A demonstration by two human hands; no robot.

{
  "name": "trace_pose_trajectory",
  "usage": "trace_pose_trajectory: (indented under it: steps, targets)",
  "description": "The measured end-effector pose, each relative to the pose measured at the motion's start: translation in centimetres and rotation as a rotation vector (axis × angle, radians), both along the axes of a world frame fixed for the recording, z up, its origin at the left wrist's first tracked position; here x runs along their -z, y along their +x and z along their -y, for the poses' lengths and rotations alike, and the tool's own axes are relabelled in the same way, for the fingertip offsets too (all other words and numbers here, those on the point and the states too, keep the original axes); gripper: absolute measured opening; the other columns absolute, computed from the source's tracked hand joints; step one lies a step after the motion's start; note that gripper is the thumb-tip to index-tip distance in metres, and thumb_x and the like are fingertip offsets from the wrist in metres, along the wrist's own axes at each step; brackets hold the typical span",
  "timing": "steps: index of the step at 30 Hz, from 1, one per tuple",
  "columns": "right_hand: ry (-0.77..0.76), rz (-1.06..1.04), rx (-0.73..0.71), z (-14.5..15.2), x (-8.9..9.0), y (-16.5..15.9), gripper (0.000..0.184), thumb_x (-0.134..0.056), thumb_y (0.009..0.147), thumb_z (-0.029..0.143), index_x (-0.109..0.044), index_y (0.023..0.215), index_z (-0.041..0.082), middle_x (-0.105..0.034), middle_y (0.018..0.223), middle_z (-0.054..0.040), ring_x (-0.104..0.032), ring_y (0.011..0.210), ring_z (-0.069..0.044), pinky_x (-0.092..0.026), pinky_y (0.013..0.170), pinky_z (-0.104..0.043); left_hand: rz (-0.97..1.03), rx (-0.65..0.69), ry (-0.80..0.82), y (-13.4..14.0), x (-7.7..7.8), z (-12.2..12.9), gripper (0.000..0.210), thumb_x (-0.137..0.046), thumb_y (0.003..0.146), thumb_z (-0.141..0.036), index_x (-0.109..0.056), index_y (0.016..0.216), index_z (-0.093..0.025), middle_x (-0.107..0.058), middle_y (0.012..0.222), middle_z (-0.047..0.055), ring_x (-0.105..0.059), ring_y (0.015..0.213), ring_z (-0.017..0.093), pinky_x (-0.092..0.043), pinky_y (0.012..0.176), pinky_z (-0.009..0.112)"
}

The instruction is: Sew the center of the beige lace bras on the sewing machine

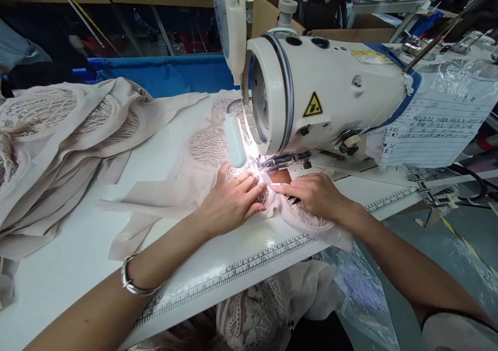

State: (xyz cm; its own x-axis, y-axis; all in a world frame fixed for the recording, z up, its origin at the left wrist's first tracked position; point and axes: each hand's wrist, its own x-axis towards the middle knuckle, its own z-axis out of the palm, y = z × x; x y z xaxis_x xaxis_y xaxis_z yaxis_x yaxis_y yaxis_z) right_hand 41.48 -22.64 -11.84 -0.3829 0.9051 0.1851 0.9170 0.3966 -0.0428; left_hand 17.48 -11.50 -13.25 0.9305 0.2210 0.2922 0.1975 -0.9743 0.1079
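1. Beige fabric piece with lace cut-out panels [187,185] lies flat on the white table [78,257], its right end under the needle area of the sewing machine, centre of the scene.
2. Left hand [231,200] lies palm down on the fabric, fingers together and flat, tips just beside the presser foot [268,164]; pressing, not clamped on anything.
3. Right hand [315,193] also flat on the fabric, just right of the left hand, fingers stretched left toward the foot; fingertips of both hands nearly touching. No pinch visible.
4. Silver bangle [134,283] on the left wrist, near edge.
5. White industrial sewing machine [330,86] stands right behind the hands, yellow warning sticker [313,106] on its face; small lamp [235,139] glows bright over the needle spot.
6. Printed ruler strip [233,273] runs along the near table edge.
7. Pile of the same beige lace pieces [50,143] far left, well apart from the hands.
8. Paper sheet in plastic sleeve [436,123] hangs at the machine's right.
9. More lace fabric [252,314] hangs below the near table edge.
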Motion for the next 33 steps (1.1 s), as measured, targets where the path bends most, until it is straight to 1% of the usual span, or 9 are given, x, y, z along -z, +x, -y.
trace_pose_trajectory:
  steps: [8,11,15,22,25,27,29,31,33]
  targets:
    - [-0.062,-0.039,0.051,-1.6,0.1,0.0,0.059,-0.05,0.076,0.002,-0.075,0.123,0.028,-0.07,0.066,0.0011,-0.051,0.06,-0.014,-0.024,0.056,-0.027,-0.017,-0.017,0.001,0.0,0.1,-0.1,0.047,-0.035,0.108,-0.043,-0.061,0.129,-0.011,-0.066,0.134,0.018,-0.054,0.134,0.038,-0.024,0.112,0.067]
    - [-0.126,-0.061,0.109,-2.2,-0.2,-0.2,0.06,-0.054,0.076,0.002,-0.074,0.125,0.03,-0.08,0.089,0.0004,-0.064,0.072,-0.016,-0.033,0.059,-0.026,-0.039,-0.044,-0.009,0.0,0.0,-0.2,0.047,-0.036,0.107,-0.044,-0.058,0.135,-0.013,-0.065,0.137,0.017,-0.053,0.135,0.038,-0.022,0.113,0.069]
    - [-0.197,-0.054,0.174,-2.8,-0.6,-0.4,0.055,-0.056,0.082,0.007,-0.072,0.127,0.032,-0.078,0.118,0.0006,-0.071,0.092,-0.02,-0.043,0.069,-0.028,-0.041,-0.069,-0.019,0.0,-0.1,-0.5,0.045,-0.037,0.107,-0.044,-0.06,0.133,-0.016,-0.063,0.14,0.016,-0.05,0.138,0.038,-0.02,0.114,0.071]
    - [-0.188,-0.049,0.197,-3.7,0.2,-0.4,0.044,-0.056,0.087,0.01,-0.073,0.122,0.032,-0.078,0.11,0.0006,-0.069,0.086,-0.019,-0.045,0.069,-0.027,-0.029,-0.146,-0.037,0.4,0.5,0.1,0.044,-0.039,0.106,-0.041,-0.06,0.134,-0.015,-0.061,0.142,0.016,-0.051,0.135,0.039,-0.018,0.116,0.073]
    - [-0.092,0.006,0.224,-3.4,0.8,0.4,0.032,-0.059,0.093,0.025,-0.071,0.123,0.028,-0.077,0.103,-0.004,-0.066,0.08,-0.021,-0.043,0.064,-0.029,-0.024,-0.188,-0.1,0.7,0.4,0.0,0.039,-0.038,0.105,-0.035,-0.063,0.13,-0.018,-0.059,0.143,0.016,-0.054,0.128,0.039,-0.022,0.114,0.073]
    - [0.025,0.037,0.348,-2.7,0.7,1.1,0.03,-0.061,0.094,0.038,-0.071,0.118,0.022,-0.074,0.098,-0.0093,-0.064,0.076,-0.024,-0.042,0.059,-0.03,0.041,-0.334,-0.188,1.0,-0.1,-1.4,0.034,-0.042,0.102,-0.031,-0.065,0.124,-0.017,-0.057,0.142,0.018,-0.054,0.126,0.04,-0.031,0.111,0.07]
    - [0.178,0.026,0.462,-1.8,0.4,1.4,0.026,-0.06,0.095,0.038,-0.071,0.105,0.017,-0.072,0.095,-0.0124,-0.064,0.075,-0.024,-0.041,0.057,-0.03,0.21,-0.623,-0.295,1.4,-0.7,-4.1,0.031,-0.05,0.097,-0.025,-0.064,0.121,-0.013,-0.054,0.14,0.023,-0.049,0.13,0.042,-0.036,0.11,0.065]
    - [0.302,-0.019,0.451,-0.5,-0.1,0.9,0.016,-0.057,0.095,0.027,-0.069,0.093,0.017,-0.07,0.093,-0.0114,-0.064,0.077,-0.023,-0.042,0.058,-0.03,0.423,-0.933,-0.414,1.6,-1.3,-7.7,0.036,-0.059,0.09,-0.018,-0.059,0.125,-0.009,-0.047,0.146,0.027,-0.038,0.141,0.045,-0.031,0.115,0.063]
    - [0.321,-0.105,0.321,0.8,-0.4,-0.7,0.014,-0.054,0.094,0.017,-0.067,0.087,0.018,-0.068,0.087,-0.0078,-0.062,0.074,-0.019,-0.044,0.058,-0.027,0.56,-1.091,-0.664,1.3,-1.7,-11.1,0.046,-0.071,0.077,-0.009,-0.059,0.122,-0.007,-0.044,0.15,0.028,-0.023,0.15,0.046,-0.016,0.122,0.063]
